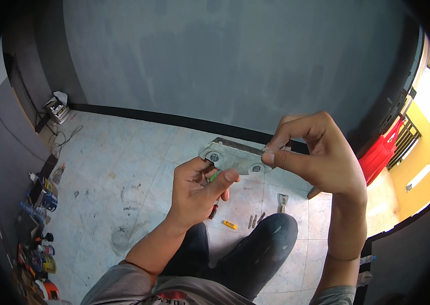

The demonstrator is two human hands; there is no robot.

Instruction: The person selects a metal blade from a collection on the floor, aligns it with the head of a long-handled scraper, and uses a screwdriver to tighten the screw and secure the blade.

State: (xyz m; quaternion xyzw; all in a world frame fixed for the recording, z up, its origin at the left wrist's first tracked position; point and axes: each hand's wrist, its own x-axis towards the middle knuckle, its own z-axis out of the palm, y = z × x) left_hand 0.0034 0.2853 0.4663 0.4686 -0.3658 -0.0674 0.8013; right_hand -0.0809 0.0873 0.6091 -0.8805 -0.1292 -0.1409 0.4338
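Observation:
A flat, pale grey metal clamp plate (235,158) with two round screw heads and a dark strip along its far edge is held up in front of me. My left hand (194,190) grips it from below at the left, with the thumb on its face. My right hand (314,152) pinches its right end between thumb and fingers. A bit of green (215,176) shows among the left fingers. Below that hand appears a red and black handle (214,211), perhaps a screwdriver's; whether I hold it or it lies on the floor, I cannot tell.
On the tiled floor by my knees lie a small yellow case (229,224), several thin dark strips (255,220) and a scraper (282,202). Cans and bottles (47,201) line the left wall. A grey wall (225,66) rises ahead; a red bag (377,157) hangs right.

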